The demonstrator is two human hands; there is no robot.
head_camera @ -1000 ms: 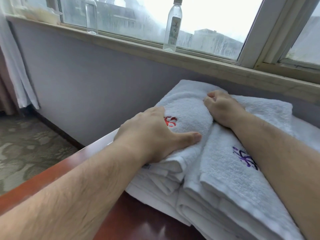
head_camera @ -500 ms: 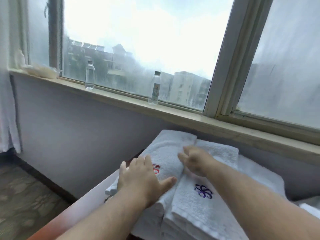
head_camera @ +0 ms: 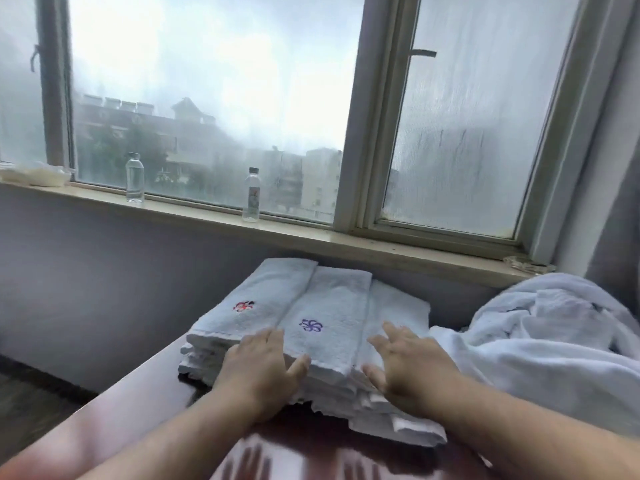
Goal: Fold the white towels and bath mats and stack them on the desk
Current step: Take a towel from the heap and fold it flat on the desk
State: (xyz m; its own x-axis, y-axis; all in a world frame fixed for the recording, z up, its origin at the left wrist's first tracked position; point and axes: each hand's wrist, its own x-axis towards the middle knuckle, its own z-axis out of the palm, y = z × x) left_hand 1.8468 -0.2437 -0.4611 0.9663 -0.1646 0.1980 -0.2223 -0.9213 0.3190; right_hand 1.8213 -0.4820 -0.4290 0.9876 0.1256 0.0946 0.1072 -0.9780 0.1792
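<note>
Stock on hand: pile of folded white terry towels (head_camera: 322,306), top layer three abreast, at far end of glossy red-brown wooden desk (head_camera: 298,441), below window sill. Left hand (head_camera: 263,372) and right hand (head_camera: 412,368) flat, fingers spread, at pile's near edge, gripping nothing. Outstanding: crumpled white linen heap (head_camera: 540,341) at right, unfolded. Task judged partly done.

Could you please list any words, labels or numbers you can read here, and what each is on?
No text can be read.
Label on the right bottle: too blurred.
Red emblem on the left towel: no letters.
Purple emblem on the middle towel: likewise.
</note>
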